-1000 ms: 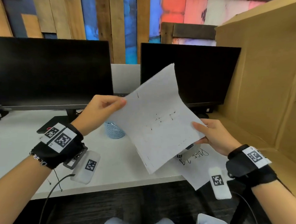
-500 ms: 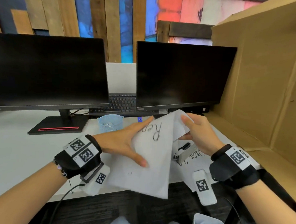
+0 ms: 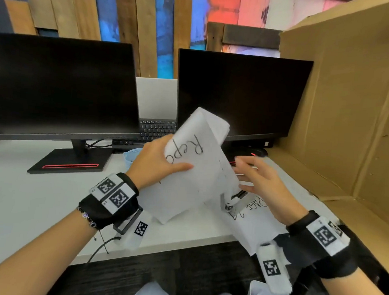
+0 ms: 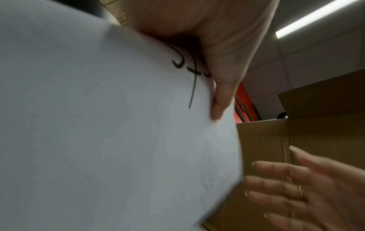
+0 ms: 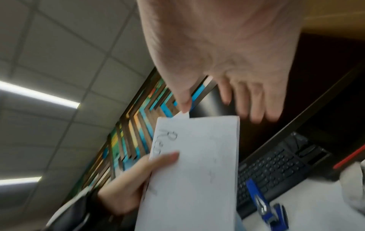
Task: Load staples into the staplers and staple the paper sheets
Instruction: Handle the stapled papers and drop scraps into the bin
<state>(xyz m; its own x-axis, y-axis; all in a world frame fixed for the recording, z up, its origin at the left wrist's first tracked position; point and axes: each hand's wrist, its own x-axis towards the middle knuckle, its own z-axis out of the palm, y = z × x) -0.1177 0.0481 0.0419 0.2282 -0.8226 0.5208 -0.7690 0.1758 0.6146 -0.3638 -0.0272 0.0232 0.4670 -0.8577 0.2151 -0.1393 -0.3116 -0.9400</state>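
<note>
My left hand (image 3: 165, 161) grips a bent white paper sheet (image 3: 194, 170) with "Repo" handwritten on it, thumb on the front and fingers behind, raised above the desk. In the left wrist view the thumb (image 4: 221, 93) presses on the paper (image 4: 98, 125). My right hand (image 3: 250, 175) hovers just right of the sheet with fingers spread, holding nothing. A stapler (image 3: 232, 201) lies on the desk under the sheet's lower edge, partly hidden. Beneath it lies another sheet (image 3: 259, 220) marked "Page 2". The right wrist view shows a blue stapler (image 5: 264, 207) on the desk by the keyboard.
Two dark monitors (image 3: 63, 86) (image 3: 241, 93) stand at the back of the white desk (image 3: 28, 206), with a keyboard (image 3: 156, 129) between them. A blue cup (image 3: 131, 154) sits behind my left hand. A large cardboard box (image 3: 348, 110) walls off the right side.
The sheet went from spread between both hands to bent over in my left hand alone. My right hand has let go of it and opened beside it.
</note>
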